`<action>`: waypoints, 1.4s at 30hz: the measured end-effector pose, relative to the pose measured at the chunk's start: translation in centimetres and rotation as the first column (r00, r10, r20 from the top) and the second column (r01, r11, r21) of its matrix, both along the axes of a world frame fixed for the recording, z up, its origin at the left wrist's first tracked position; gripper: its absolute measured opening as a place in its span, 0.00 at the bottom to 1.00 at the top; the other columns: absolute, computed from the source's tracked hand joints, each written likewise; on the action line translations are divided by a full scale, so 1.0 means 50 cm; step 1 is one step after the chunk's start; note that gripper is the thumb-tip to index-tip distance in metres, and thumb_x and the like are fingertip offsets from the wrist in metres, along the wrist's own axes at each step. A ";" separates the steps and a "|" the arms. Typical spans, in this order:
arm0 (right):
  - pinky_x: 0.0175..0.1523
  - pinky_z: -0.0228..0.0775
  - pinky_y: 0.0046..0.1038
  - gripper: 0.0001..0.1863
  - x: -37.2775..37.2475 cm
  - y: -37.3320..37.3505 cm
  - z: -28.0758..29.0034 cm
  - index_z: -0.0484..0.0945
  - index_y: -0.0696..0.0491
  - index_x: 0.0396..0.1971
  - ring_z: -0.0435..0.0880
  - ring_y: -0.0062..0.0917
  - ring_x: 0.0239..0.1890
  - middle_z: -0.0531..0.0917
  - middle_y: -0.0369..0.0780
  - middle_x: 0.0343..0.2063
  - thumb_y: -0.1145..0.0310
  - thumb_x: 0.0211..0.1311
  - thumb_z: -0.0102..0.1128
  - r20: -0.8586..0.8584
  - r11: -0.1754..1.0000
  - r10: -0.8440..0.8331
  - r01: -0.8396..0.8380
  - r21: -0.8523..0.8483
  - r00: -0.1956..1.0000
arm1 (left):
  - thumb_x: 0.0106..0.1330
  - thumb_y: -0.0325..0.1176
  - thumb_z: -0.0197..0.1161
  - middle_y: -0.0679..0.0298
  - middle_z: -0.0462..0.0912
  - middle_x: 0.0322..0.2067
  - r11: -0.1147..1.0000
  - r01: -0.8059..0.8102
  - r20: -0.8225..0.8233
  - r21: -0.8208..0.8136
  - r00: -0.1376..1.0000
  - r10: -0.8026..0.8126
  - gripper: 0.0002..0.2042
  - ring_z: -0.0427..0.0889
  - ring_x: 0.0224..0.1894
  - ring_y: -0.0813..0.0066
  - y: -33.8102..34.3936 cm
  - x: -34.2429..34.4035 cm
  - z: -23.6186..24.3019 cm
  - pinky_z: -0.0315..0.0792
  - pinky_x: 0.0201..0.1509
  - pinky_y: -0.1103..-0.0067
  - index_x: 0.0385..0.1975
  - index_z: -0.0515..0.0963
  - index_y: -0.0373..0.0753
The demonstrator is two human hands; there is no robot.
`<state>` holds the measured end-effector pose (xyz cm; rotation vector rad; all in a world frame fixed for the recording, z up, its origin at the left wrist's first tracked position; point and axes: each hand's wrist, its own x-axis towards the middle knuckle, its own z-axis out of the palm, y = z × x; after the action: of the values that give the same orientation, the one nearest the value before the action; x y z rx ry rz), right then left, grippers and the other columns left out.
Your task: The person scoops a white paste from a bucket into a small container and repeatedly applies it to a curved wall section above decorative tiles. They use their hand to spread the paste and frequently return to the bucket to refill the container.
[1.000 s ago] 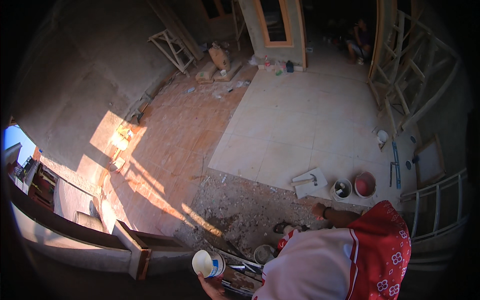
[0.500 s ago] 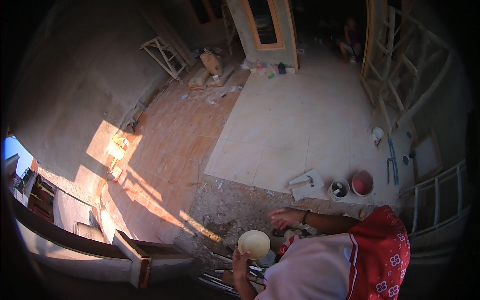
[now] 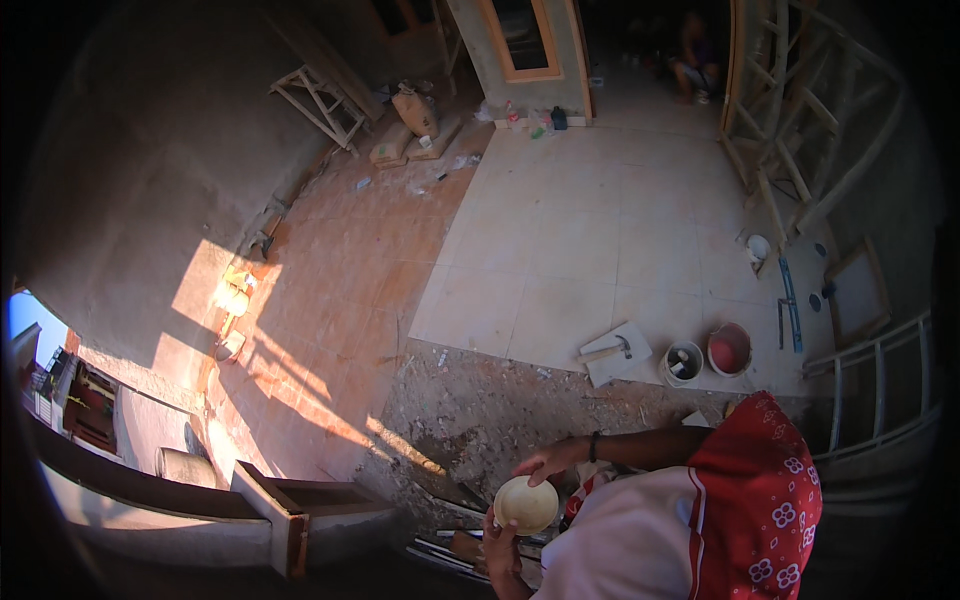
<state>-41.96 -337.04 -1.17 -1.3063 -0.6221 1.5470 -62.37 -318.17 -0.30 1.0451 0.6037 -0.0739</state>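
A round cream bowl (image 3: 524,502) is held low in front of me. My left hand (image 3: 500,540) grips its near side, the thumb over the rim and the other fingers hidden beneath. Whatever lies in the bowl is too indistinct to name. My right hand (image 3: 552,460), with a dark band at the wrist, reaches to the bowl's far rim. Its fingers are stretched and apart; whether they touch the rim I cannot tell.
A hammer (image 3: 608,350) lies on a white tile (image 3: 614,372) beside a bucket with tools (image 3: 682,362) and a reddish bucket (image 3: 729,350). Broken rubble (image 3: 470,400) borders the pale tiled floor (image 3: 570,240). A ladder (image 3: 878,385) stands at right; a person (image 3: 695,60) sits far back.
My left hand has brought the bowl slightly right and nearer. The right hand has moved left and down, from apart from the bowl to its far rim. The view has shifted a little.
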 end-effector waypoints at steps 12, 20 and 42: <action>0.51 0.77 0.30 0.35 -0.012 -0.002 -0.011 0.62 0.50 0.66 0.78 0.24 0.51 0.78 0.37 0.50 0.54 0.62 0.61 -0.116 0.945 -0.327 0.326 -0.026 0.938 | 0.62 0.33 0.64 0.54 0.70 0.57 0.987 -0.109 -0.058 0.114 0.992 0.116 0.32 0.75 0.55 0.58 -0.032 0.067 0.060 0.75 0.54 0.61 0.65 0.59 0.38; 0.51 0.77 0.32 0.35 0.025 -0.044 0.031 0.62 0.55 0.66 0.79 0.28 0.51 0.77 0.42 0.52 0.55 0.63 0.60 -0.075 0.964 -0.239 0.246 0.103 0.968 | 0.63 0.31 0.58 0.52 0.76 0.52 0.999 0.046 0.094 0.003 0.994 -0.046 0.24 0.79 0.51 0.57 0.009 0.077 0.032 0.79 0.48 0.63 0.59 0.67 0.31; 0.28 0.83 0.35 0.18 -0.049 -0.541 -0.461 0.78 0.56 0.47 0.87 0.34 0.30 0.81 0.44 0.44 0.64 0.58 0.60 0.626 0.616 -0.074 0.529 -0.583 0.776 | 0.65 0.50 0.59 0.51 0.73 0.57 0.956 0.022 -0.528 0.293 0.837 0.143 0.34 0.78 0.51 0.62 0.091 -0.105 -0.289 0.73 0.49 0.64 0.67 0.61 0.40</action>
<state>-44.41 -364.10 -24.23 -2.4084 -0.0199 1.1116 -67.65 -313.60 -14.77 1.2968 1.1980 -0.2401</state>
